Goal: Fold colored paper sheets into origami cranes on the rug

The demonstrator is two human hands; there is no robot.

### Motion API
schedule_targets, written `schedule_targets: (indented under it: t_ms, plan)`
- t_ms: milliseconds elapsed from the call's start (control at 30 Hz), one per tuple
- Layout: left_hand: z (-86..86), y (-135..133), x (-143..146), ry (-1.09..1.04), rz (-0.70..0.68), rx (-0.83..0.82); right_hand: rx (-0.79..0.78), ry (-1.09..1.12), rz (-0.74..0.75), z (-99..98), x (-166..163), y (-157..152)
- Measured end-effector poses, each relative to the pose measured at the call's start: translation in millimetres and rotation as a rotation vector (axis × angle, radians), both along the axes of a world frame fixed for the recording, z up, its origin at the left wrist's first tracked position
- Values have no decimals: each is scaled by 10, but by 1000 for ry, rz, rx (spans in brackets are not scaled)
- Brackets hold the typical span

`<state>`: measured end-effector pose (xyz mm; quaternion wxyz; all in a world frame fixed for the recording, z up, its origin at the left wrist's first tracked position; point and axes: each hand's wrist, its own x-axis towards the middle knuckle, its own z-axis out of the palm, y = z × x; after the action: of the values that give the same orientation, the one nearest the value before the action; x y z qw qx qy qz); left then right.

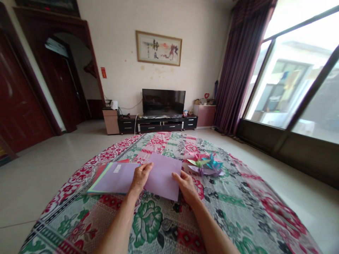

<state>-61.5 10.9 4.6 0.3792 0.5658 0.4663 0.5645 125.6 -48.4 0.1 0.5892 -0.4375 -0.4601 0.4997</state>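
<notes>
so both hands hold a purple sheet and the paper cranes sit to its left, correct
Wrong side: the head view shows the paper cranes to the right of the purple sheet, which the left hand and right hand do hold.

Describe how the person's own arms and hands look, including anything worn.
The left hand and right hand are bare, with no gloves, rings or watch visible. No sleeves show on the forearms within view.

Left hand (thumb uppermost); right hand likewise
</notes>
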Motion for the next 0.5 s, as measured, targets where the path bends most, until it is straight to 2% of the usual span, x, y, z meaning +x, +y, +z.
schedule_targets:
  t_ms: [100, 300, 500]
  plan:
    - [-8, -12, 4, -48, -35, -80, -36, 15, -11, -28, -6, 21]
    - [9, -71, 17, -212, -315, -381, -108, 35, -100, -97, -22, 93]
    - [-43, -37, 4, -205, -312, -388, -107, 58, -110, -125, -30, 130]
